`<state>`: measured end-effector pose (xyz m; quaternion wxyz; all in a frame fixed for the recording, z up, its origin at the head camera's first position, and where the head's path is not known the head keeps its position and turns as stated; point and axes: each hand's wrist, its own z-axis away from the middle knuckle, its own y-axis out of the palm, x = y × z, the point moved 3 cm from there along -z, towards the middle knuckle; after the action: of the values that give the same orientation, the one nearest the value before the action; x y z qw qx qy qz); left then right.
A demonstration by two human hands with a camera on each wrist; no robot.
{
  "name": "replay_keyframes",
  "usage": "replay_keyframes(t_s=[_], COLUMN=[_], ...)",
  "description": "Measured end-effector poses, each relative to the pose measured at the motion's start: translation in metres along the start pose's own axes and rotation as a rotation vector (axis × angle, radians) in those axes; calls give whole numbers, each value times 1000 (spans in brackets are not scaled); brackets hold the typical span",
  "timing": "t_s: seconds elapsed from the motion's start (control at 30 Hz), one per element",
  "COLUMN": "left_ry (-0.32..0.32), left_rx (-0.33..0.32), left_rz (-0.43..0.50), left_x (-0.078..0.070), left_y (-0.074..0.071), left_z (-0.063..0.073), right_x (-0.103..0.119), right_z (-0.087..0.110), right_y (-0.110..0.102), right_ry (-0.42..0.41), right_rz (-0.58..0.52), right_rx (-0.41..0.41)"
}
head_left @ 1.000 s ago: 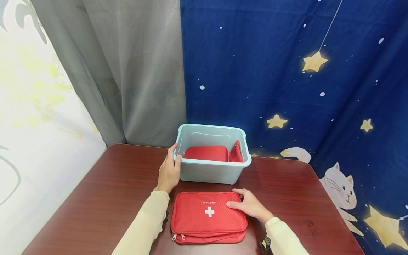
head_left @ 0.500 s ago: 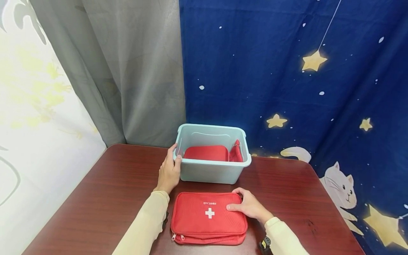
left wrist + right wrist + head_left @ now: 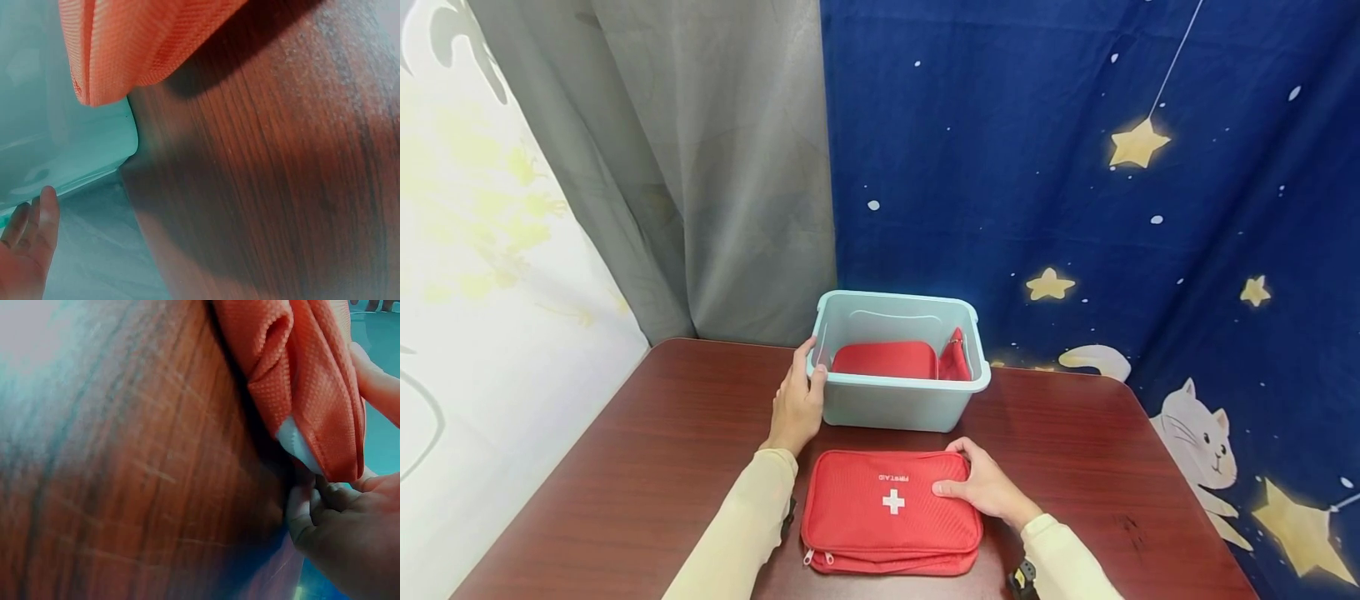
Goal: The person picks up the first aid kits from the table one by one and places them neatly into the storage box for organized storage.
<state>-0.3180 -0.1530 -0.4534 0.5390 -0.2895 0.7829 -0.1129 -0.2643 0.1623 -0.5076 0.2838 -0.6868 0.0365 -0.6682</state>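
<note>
A red first-aid bag (image 3: 891, 529) with a white cross lies on the table in front of me, its two zip pulls at the near left corner. My right hand (image 3: 988, 485) grips its far right corner, thumb on top. In the right wrist view the other fingers (image 3: 300, 509) reach beneath the bag's edge. Behind the bag stands a light blue plastic bin (image 3: 895, 407). My left hand (image 3: 797, 404) holds its near left corner at the rim. Inside the bin are a red case (image 3: 886, 360) and, at the right end, a red pouch (image 3: 955, 358).
The brown wooden table (image 3: 700, 467) extends to both sides of the bin and bag. A grey curtain (image 3: 760, 183) and a blue star-patterned curtain (image 3: 970, 150) hang just behind its far edge. White patterned cloth (image 3: 505, 333) hangs on the left.
The fingers of my right hand have shifted very slightly at the bag's far right corner. My left hand, the bin and its contents stay put.
</note>
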Motion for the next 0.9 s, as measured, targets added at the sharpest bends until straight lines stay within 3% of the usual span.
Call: replay_keyframes(t_s=[0.53,0.9], left_ry=[6,8], left_rx=[2,0], left_rz=[1,0], left_x=[1,3], left_y=[-1,0], left_z=[0,-1], right_x=[1,5], right_z=[4,5], right_y=[3,2], right_ry=[-54,-93], right_rz=[-61,-36], right_rx=[-4,2])
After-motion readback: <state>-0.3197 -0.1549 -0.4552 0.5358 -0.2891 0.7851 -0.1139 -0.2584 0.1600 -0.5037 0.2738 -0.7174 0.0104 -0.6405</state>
